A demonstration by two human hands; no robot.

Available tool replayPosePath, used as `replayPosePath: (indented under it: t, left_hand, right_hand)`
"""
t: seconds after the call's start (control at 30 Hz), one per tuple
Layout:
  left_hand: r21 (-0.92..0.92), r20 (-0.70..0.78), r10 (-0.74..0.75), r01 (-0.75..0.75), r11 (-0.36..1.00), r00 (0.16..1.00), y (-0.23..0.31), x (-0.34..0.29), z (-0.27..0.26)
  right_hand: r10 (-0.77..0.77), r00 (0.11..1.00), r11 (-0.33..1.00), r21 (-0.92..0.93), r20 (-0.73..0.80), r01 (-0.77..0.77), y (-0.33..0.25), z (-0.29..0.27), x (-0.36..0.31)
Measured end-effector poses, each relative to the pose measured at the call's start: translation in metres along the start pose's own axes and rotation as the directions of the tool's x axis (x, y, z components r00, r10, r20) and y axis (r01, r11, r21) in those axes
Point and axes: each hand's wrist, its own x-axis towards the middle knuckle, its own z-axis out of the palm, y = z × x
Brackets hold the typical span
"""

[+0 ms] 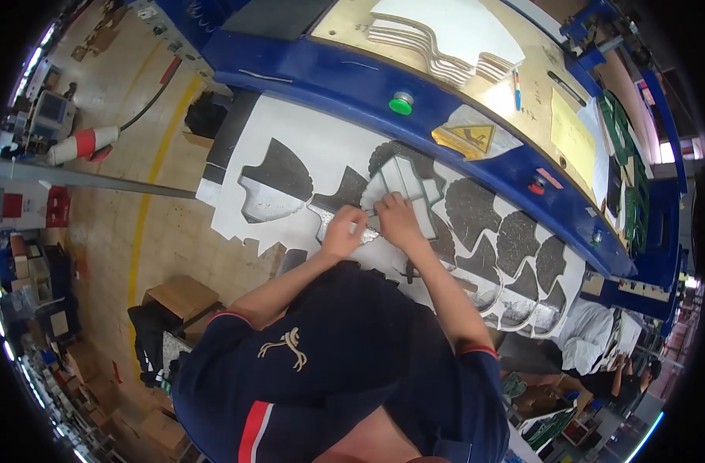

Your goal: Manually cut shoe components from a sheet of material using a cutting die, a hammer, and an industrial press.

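A white sheet (271, 123) with shaped cut-outs lies on a dark bed in front of me. On it rests a metal-edged cutting die (423, 207) with cross bars. My right hand (397, 220) grips the die's near bar, fingers curled over it. Just to its left, my left hand (345, 234) is closed in a pinch low over the sheet. A small pale scrap or edge shows beside its fingertips, but what they hold is too small to make out. Dark surface shows through a cut-out (279, 174) left of my hands.
Beyond the sheet runs a blue machine beam (321, 73) with a green button (401, 103) and a red button (537, 185). Stacked white cut pieces (453, 35) and a pen (517, 91) lie on its top board. A cardboard box (181, 297) stands left.
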Motion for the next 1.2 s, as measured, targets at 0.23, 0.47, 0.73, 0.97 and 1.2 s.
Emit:
replayPosePath:
  t: [0.23, 0.47, 0.73, 0.97, 1.2]
  left_hand:
    - [-0.370, 0.420, -0.510, 0.654, 0.660, 0.751, -0.047, -0.015, -0.013]
    - [-0.647, 0.446, -0.234, 0.491, 0.583, 0.864, -0.034, -0.007, 0.012]
    - [-0.750, 0.380, -0.114, 0.378, 0.543, 0.918, -0.024, 0.007, 0.028]
    - [-0.584, 0.385, -0.470, 0.604, 0.542, 0.794, -0.024, 0.015, 0.021]
    - [-0.098, -0.286, -0.650, 0.653, 0.751, 0.704, -0.076, 0.020, -0.074]
  right_hand:
    - [-0.245, 0.844, 0.927, -0.140, 0.476, 0.348, 0.014, 0.008, 0.040]
    - [-0.162, 0.906, 0.983, 0.141, 0.390, 0.115, 0.023, -0.047, 0.042]
    - [-0.145, 0.938, 0.976, 0.203, 0.315, 0.083, 0.030, -0.048, 0.040]
    - [-0.047, 0.970, 0.944, 0.327, 0.239, -0.035, 0.041, -0.039, 0.033]
    - [-0.112, 0.931, 0.906, 0.420, 0.348, -0.047, 0.041, -0.060, 0.025]
